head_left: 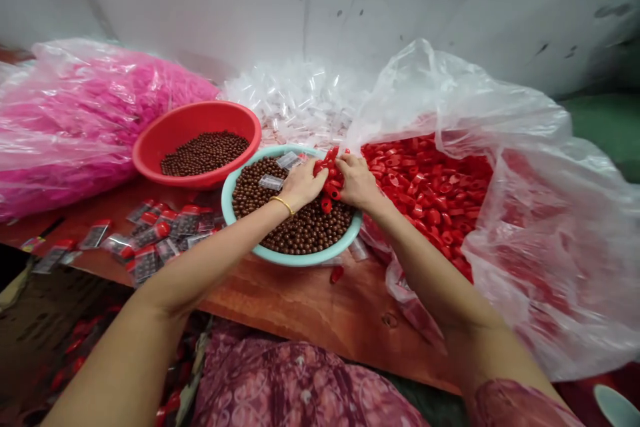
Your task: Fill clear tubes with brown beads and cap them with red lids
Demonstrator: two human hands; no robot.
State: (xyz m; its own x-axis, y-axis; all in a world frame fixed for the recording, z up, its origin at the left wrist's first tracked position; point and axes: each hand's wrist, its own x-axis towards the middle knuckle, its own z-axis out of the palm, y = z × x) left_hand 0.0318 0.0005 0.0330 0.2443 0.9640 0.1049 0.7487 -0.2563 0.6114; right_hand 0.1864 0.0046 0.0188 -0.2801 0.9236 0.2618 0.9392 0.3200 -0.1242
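Together, left hand [303,185], right hand [357,181] gripping red plastic pieces [330,177], above teal basin [295,260]

From my left hand [305,185] and right hand [357,181]: teal basin [295,259] rim below both, 6 o'clock. Red basin [195,113] blocks 10. Plastic bag [525,247] walls off 2 to 4. My passage: over the wooden table [310,307] toward 6, small packets [165,233] at 8.

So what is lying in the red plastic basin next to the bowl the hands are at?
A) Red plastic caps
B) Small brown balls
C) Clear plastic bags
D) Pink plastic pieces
B: the red plastic basin holds a shallow heap of small, round brown balls at its bottom.
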